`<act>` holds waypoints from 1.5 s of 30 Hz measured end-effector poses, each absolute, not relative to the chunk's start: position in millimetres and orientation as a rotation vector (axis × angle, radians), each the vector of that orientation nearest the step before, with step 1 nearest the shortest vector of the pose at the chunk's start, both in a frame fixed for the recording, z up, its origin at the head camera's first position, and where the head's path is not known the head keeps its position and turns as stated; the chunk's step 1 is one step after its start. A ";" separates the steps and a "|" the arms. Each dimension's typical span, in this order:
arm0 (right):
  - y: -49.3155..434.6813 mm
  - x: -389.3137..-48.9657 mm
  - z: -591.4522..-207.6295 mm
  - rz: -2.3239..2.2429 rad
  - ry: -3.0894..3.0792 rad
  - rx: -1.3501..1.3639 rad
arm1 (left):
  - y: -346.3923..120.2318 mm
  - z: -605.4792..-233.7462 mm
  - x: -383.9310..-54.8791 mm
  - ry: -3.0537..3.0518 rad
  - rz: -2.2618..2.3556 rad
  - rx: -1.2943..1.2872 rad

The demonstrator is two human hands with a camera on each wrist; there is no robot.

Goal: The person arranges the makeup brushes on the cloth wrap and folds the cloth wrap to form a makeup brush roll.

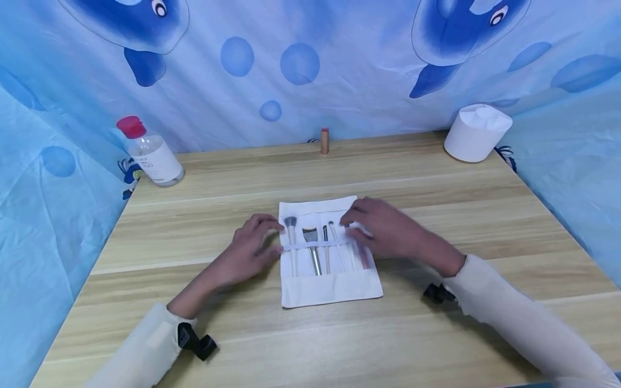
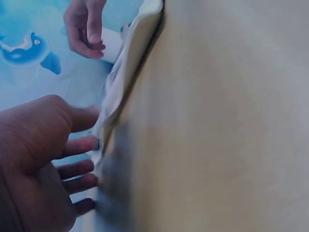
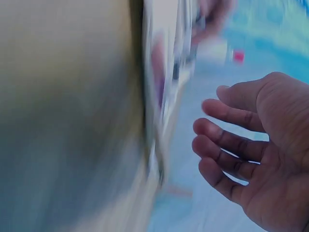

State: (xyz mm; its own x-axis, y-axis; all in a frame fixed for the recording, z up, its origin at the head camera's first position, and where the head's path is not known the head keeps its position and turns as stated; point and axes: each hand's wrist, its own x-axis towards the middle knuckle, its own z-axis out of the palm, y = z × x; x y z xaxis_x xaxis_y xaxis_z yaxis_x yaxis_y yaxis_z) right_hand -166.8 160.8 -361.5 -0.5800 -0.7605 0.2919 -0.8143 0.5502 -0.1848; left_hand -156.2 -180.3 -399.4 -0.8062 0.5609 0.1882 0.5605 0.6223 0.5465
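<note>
White brush pouch (image 1: 332,290) lies between the hands (image 1: 251,249) (image 1: 388,229)

Table (image 1: 388,350): pouch (image 1: 330,291), centre; brushes (image 1: 317,261) side by side in pouch, strap (image 1: 302,246) across them; left hand (image 1: 249,249) at pouch's left edge; right hand (image 1: 385,229) over its right side. Table's far edge, left to right: bottle (image 1: 157,159), left corner; tube (image 1: 324,141), midway, beyond pouch; roll (image 1: 468,139), right corner. Curtain (image 1: 364,54): behind table and along its left and right sides
</note>
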 end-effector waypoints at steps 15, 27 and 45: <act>108.2 -81.8 -368.0 -0.059 -2.585 1.702 | -182.2 -390.7 -193.4 2.969 0.428 1.213; 177.4 -99.9 -366.3 0.154 -2.749 1.275 | -178.0 -380.6 -138.7 3.042 0.186 1.334; 185.8 -128.3 -378.8 0.141 -2.723 1.174 | -165.6 -386.8 -130.5 3.026 0.351 1.349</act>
